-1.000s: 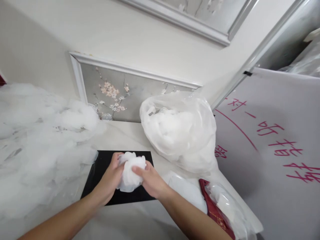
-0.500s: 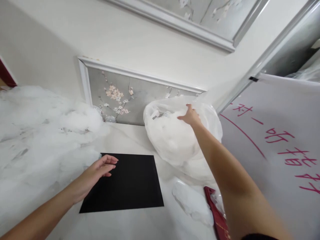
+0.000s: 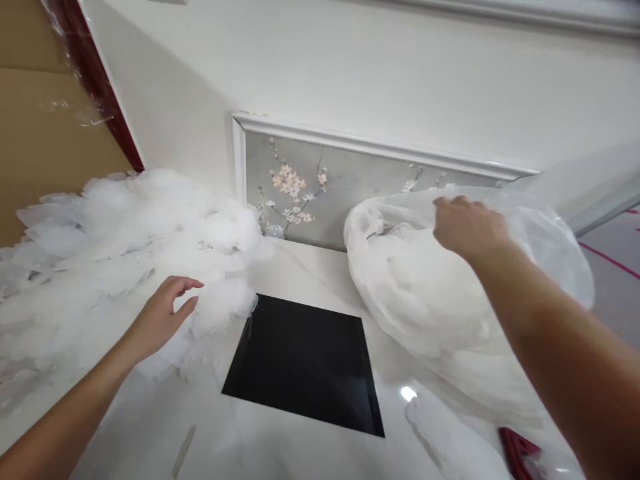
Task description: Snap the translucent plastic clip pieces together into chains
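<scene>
White pile [image 3: 125,230] at left; L hand [image 3: 165,310] over it, thumb & fingers parted, nothing held. R hand [image 3: 467,228] at translucent bag [image 3: 390,300], far right, fingers curled, can't tell hold. Black sheet [image 3: 305,363] btwn.

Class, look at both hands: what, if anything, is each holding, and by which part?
The left hand holds nothing; its thumb and fingers are apart. The right hand is at the plastic bag; whether it grips anything cannot be told.

The plain white far wall [image 3: 350,80] bears a grey blossom-patterned panel [image 3: 350,183] framed by white moulding [image 3: 380,149]; a dark red strip [image 3: 95,73] runs down its left side. Light [image 3: 409,393] glints on the glossy white desk [image 3: 300,263].
</scene>
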`<action>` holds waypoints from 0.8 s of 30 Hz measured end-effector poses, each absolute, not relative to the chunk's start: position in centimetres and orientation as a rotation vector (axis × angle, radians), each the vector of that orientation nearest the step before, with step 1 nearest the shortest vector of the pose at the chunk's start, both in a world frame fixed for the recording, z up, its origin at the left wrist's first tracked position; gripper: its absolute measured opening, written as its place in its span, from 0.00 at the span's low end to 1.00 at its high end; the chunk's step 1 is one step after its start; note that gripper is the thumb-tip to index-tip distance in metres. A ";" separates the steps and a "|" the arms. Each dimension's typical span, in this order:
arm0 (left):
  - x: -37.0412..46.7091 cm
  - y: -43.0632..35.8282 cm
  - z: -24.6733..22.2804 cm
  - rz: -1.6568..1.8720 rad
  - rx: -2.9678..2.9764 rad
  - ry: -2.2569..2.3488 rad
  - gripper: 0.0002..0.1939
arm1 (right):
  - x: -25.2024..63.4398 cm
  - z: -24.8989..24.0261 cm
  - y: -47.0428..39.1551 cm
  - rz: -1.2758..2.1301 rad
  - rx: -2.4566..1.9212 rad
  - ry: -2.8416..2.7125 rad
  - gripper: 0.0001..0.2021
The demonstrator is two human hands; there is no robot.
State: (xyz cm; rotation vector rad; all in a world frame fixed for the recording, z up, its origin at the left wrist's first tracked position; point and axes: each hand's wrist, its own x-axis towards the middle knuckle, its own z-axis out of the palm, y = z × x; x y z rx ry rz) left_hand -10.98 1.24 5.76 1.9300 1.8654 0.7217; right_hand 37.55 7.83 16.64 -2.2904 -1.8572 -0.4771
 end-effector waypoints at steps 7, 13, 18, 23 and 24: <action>-11.1 -3.3 2.0 0.192 2.121 2.250 0.43 | 19.6 10.3 4.6 0.333 -1.678 -2.412 0.21; -11.5 -4.2 0.3 0.095 1.996 2.571 0.58 | 7.7 2.3 7.6 0.787 -1.207 -2.503 0.50; -13.9 -0.3 1.7 0.180 2.012 2.435 0.58 | 1.6 1.5 10.2 0.940 -1.168 -2.526 0.61; -15.1 2.5 1.5 0.566 2.112 2.278 0.34 | 0.1 1.8 10.6 0.807 -1.150 -2.433 0.36; -15.0 2.7 1.4 0.648 2.136 2.252 0.30 | 0.1 2.0 10.7 0.781 -1.139 -2.420 0.31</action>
